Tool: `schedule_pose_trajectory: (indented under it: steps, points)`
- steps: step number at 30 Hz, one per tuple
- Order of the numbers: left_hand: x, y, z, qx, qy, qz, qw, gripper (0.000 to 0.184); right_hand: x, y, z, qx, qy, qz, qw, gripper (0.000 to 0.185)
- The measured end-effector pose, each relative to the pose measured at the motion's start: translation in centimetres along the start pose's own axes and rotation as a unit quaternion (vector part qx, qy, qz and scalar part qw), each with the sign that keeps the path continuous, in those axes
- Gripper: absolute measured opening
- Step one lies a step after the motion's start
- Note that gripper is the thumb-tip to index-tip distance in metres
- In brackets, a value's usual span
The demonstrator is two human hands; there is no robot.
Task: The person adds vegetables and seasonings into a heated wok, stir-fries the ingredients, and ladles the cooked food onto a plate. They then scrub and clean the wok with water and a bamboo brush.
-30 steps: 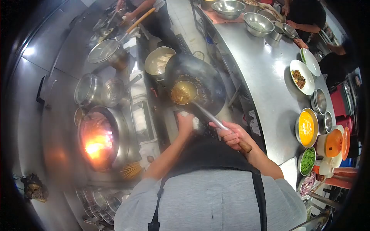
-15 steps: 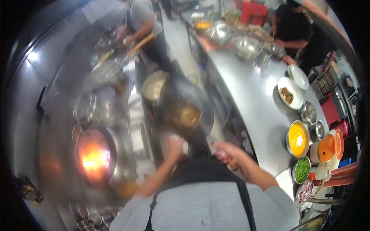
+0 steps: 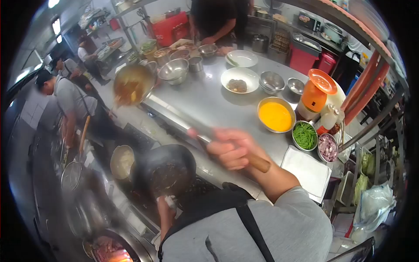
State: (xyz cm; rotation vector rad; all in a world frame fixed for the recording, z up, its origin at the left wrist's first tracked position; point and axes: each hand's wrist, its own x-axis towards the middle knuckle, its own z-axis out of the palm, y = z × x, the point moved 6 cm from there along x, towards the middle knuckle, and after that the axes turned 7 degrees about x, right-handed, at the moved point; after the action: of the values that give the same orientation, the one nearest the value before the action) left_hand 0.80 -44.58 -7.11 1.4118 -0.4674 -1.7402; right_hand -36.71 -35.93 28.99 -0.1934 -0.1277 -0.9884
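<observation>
My right hand (image 3: 231, 148) is closed around the long handle of a ladle (image 3: 134, 85), whose wooden end pokes out below the fingers. Brown, saucy food fills the ladle's bowl, held over the edge of the steel counter (image 3: 209, 105). Lower down, my left hand (image 3: 166, 214) grips a white cloth (image 3: 171, 201) at the near rim of a dark wok (image 3: 163, 168). The wok is tilted, with brown residue on its inside. Ahead of the ladle, an oval white plate (image 3: 227, 81) carries a small brown heap of food.
Steel bowls hold orange liquid (image 3: 275, 114), chopped greens (image 3: 304, 135) and chopped onion (image 3: 327, 147). A lit burner (image 3: 115, 251) glows at lower left. A pale pan (image 3: 122, 162) sits beside the wok. Co-workers stand at the left and across the counter.
My right hand has risen toward the counter, lifting the ladle with food out of the wok. The view has turned right, and the wok holds only residue.
</observation>
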Motion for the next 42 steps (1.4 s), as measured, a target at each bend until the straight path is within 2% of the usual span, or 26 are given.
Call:
schedule_pose_trajectory:
  steps: [3, 5, 7, 9, 11, 15, 17, 18, 20, 21, 23, 24, 26, 27, 29, 31, 33, 35, 36, 42]
  points:
    - [-0.4, -0.5, -1.0, 0.046, -0.041, 0.023, 0.998, 0.016, -5.6, -4.9, 0.8, -0.170, 0.099, -0.122, 0.973, 0.051]
    - [-2.1, -0.3, -0.4, 0.062, -0.020, 0.018, 0.998, 0.019, -9.1, -8.2, -0.2, -0.224, 0.192, -0.176, 0.939, 0.049]
    - [-3.1, -0.2, 0.6, 0.071, -0.014, 0.003, 0.997, 0.020, -11.4, -11.1, -1.8, -0.283, 0.300, -0.214, 0.886, 0.047]
    - [-0.2, -1.4, -2.2, 0.198, -0.004, 0.069, 0.978, 0.023, -13.3, -14.3, -4.0, -0.347, 0.417, -0.238, 0.805, 0.045]
    - [-0.2, -2.6, -2.2, 0.090, 0.035, 0.013, 0.995, 0.024, -14.6, -17.7, -6.9, -0.359, 0.466, -0.226, 0.777, 0.044]
    - [-1.4, -2.8, -1.3, 0.132, 0.058, 0.019, 0.989, 0.033, -16.0, -22.4, -10.7, -0.437, 0.546, -0.185, 0.691, 0.055]
    - [-2.4, -2.7, -0.1, 0.133, 0.077, 0.006, 0.988, 0.034, -16.4, -23.2, -11.6, -0.489, 0.564, -0.196, 0.635, 0.061]
    - [-1.3, -3.1, -1.4, 0.176, 0.075, 0.025, 0.981, 0.035, -16.5, -23.4, -11.8, -0.515, 0.573, -0.201, 0.605, 0.065]
    - [1.6, -4.7, -5.0, 0.214, 0.071, 0.043, 0.973, 0.036, -16.5, -23.1, -10.6, -0.539, 0.566, -0.178, 0.598, 0.069]
    - [1.3, -4.5, -4.5, 0.208, 0.070, 0.044, 0.975, 0.035, -16.4, -23.0, -10.0, -0.551, 0.562, -0.166, 0.594, 0.071]
    - [-0.3, -4.6, -2.6, 0.103, 0.079, 0.009, 0.992, 0.034, -16.6, -23.1, -9.6, -0.572, 0.579, -0.160, 0.559, 0.069]
    - [-1.6, -3.6, -0.5, 0.151, 0.076, 0.053, 0.984, 0.034, -16.7, -23.1, -9.5, -0.582, 0.586, -0.155, 0.542, 0.069]
    - [-4.6, -1.2, 3.9, 0.246, 0.078, 0.137, 0.956, 0.034, -17.2, -23.2, -9.4, -0.593, 0.583, -0.174, 0.527, 0.068]
    - [-5.6, -1.1, 6.0, 0.137, 0.033, 0.047, 0.989, 0.031, -17.3, -23.2, -9.7, -0.600, 0.579, -0.177, 0.523, 0.068]
    - [-5.5, -1.7, 6.6, 0.071, 0.047, 0.031, 0.996, 0.025, -17.2, -22.8, -10.7, -0.593, 0.567, -0.162, 0.548, 0.067]
    - [-4.6, -1.9, 4.2, 0.164, 0.028, 0.061, 0.984, 0.022, -17.8, -22.6, -11.0, -0.579, 0.557, -0.140, 0.579, 0.065]
    - [-4.2, -2.0, 5.5, 0.169, 0.022, 0.050, 0.984, 0.020, -18.6, -22.2, -12.0, -0.596, 0.562, -0.163, 0.550, 0.063]
    - [-4.9, -2.1, 6.6, 0.093, 0.050, -0.007, 0.994, 0.019, -18.7, -21.1, -12.4, -0.601, 0.566, -0.181, 0.536, 0.063]
    - [-4.0, -2.9, 6.1, 0.038, 0.043, -0.012, 0.998, 0.019, -18.5, -20.8, -12.3, -0.587, 0.566, -0.179, 0.550, 0.063]
    - [-3.9, -2.4, 6.7, 0.160, 0.034, 0.050, 0.985, 0.023, -18.7, -20.6, -12.4, -0.528, 0.552, -0.206, 0.611, 0.060]
